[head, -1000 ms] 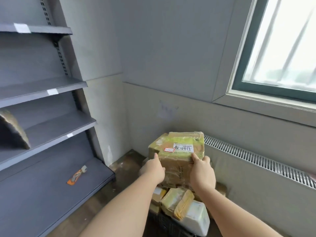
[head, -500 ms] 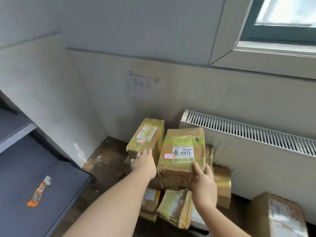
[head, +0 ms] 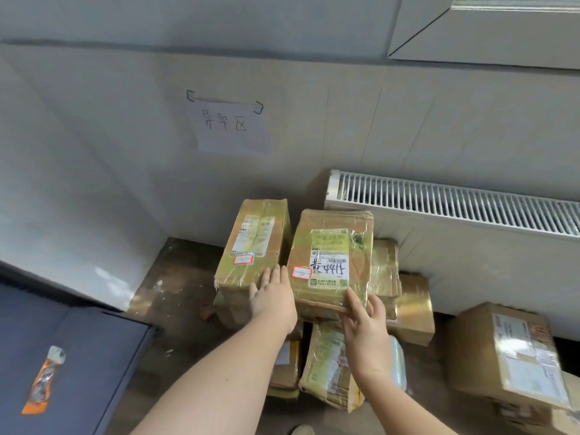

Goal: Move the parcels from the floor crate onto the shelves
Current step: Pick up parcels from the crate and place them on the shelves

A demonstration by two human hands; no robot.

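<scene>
1. Currently my left hand (head: 273, 298) lies spread, its straight fingers flat against the near end of a taped brown parcel (head: 254, 246).
2. My right hand (head: 365, 323) pinches the near corner of a second parcel (head: 361, 252), thumb on top, close to its white label (head: 329, 268) with handwriting, fingers beneath. This parcel sits just right of my left hand.
3. Below both hands more taped parcels (head: 326, 372) are piled on the dark floor (head: 175, 293); I cannot make out the crate itself.
4. Beyond my right hand a white radiator (head: 455, 205) runs along the wall (head: 94, 152), and a large carton (head: 508, 350) sits well to that hand's right.
5. Above my left hand, on the wall, a handwritten paper notice (head: 229, 127) is taped up.
6. Well left of my left hand is the dark grey bottom shelf (head: 88, 340), with an orange packet (head: 44, 378) lying on it.
</scene>
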